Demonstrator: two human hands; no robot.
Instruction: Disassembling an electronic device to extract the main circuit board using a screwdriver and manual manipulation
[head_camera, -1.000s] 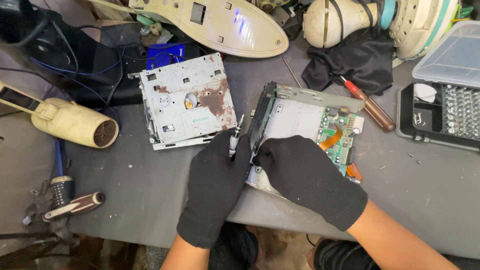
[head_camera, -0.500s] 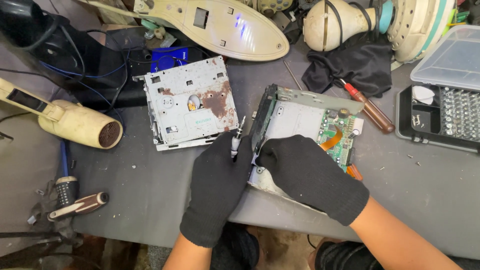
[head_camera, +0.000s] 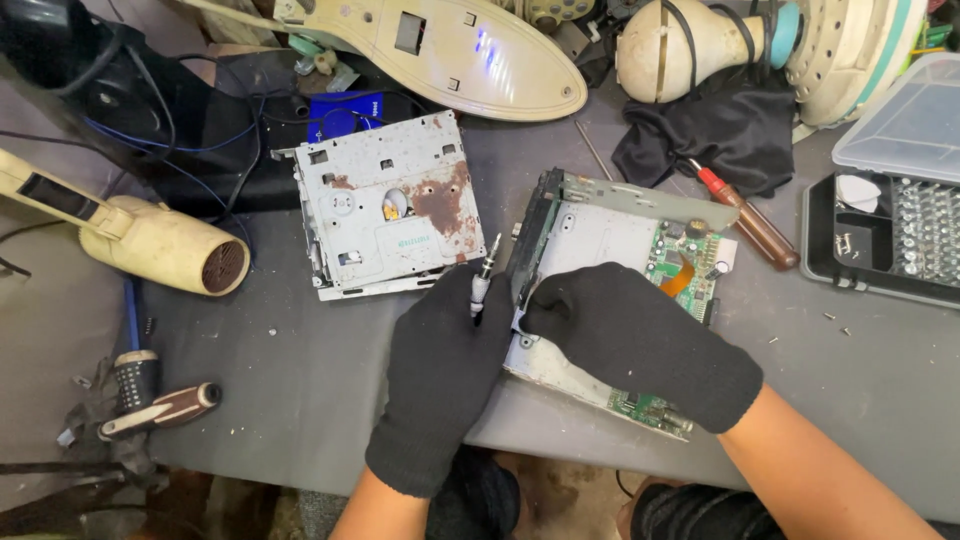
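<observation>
Your left hand (head_camera: 445, 375), gloved in black, was curled shut around a small screwdriver (head_camera: 482, 285), tip pointing up and away from you, right at the near left edge of the open metal chassis (head_camera: 600, 235). Your right hand (head_camera: 630, 340) lay flat and closed down on that chassis, fingers hooked at its left rim, pinning it to the grey surface (head_camera: 300, 380). The green circuit board (head_camera: 685, 262) and its orange ribbon cable (head_camera: 678, 280) sat just beyond your right knuckles. Beyond your left hand lay the rusty drive mechanism (head_camera: 385, 205), apart from the chassis.

Watch it there: the chassis' near corner hung over the surface edge, so a hard push could have tipped it toward your lap. If the driver had slipped off, the tip might have jabbed your right fingers, close beside it, or skidded across to the board and nicked that ribbon. Loose screws (head_camera: 835, 322) off to your right could have rolled away too
</observation>
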